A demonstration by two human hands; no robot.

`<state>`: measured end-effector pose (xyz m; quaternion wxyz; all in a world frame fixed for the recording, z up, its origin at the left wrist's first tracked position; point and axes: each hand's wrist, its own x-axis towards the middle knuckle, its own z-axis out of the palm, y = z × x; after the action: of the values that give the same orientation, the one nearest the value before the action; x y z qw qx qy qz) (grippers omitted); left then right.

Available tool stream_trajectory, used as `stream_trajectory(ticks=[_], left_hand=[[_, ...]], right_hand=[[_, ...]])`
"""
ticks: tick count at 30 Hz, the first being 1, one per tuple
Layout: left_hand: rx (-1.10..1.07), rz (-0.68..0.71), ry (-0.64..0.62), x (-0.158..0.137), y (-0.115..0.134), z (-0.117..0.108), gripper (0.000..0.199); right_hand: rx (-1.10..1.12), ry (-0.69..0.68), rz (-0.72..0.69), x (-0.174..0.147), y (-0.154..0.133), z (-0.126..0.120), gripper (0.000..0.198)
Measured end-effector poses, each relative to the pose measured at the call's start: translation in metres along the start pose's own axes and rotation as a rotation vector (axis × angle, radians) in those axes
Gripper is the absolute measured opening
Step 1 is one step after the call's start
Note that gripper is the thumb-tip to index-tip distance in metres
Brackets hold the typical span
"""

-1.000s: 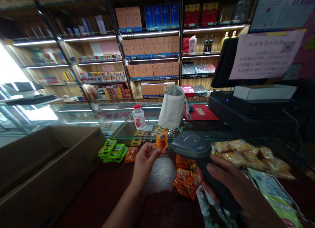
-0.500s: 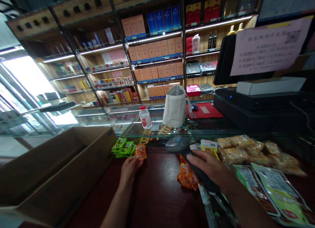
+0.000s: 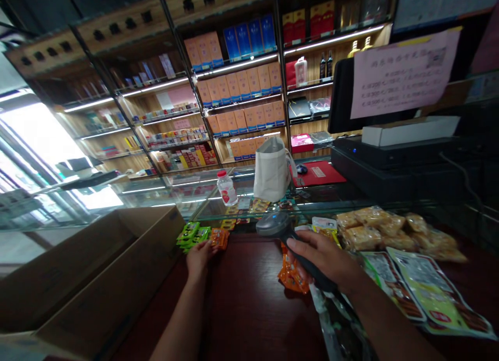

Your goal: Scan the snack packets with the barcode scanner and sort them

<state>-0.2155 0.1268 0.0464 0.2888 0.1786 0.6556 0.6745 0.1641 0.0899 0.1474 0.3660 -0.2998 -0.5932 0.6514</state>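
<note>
My right hand (image 3: 325, 259) is wrapped round the handle of a dark handheld barcode scanner (image 3: 275, 224), its head pointing left above the counter. Orange snack packets (image 3: 290, 272) lie beneath the scanner and my right fingers, partly hidden. At the left, my left hand (image 3: 199, 258) has its fingers closed at the lower left edge of another orange snack packet (image 3: 220, 238); the fingertips are partly hidden. That packet lies just right of a small pile of green snack packets (image 3: 192, 236), which my left hand also comes up against.
An open cardboard box (image 3: 97, 267) stands at the left. Bagged bread (image 3: 370, 231) and flat snack pouches (image 3: 432, 293) lie at the right. Behind are a glass case with a red-capped bottle (image 3: 227, 189), a white bag (image 3: 270, 171) and a monitor (image 3: 341, 95).
My left hand has shifted slightly left, towards the green packets, with the orange packet beside them. My right hand still holds the scanner, and the view has turned slightly.
</note>
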Motion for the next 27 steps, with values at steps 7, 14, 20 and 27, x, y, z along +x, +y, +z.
stream_trajectory(ticks=[7,14,20,27], left_hand=[[0.036,0.075,0.067,-0.003,-0.006,0.002,0.01],[0.206,0.231,0.133,-0.033,-0.01,-0.007,0.025],[0.503,0.461,-0.527,-0.105,-0.034,0.048,0.03],[0.863,0.616,-0.682,-0.166,-0.047,0.082,0.036]], right_hand=[[-0.015,-0.006,-0.026,0.0,0.002,-0.002,0.044],[-0.039,0.072,-0.091,-0.017,-0.016,-0.013,0.041],[-0.051,0.189,-0.172,-0.05,-0.031,-0.022,0.037],[-0.024,0.309,-0.032,-0.113,-0.004,-0.014,0.039]])
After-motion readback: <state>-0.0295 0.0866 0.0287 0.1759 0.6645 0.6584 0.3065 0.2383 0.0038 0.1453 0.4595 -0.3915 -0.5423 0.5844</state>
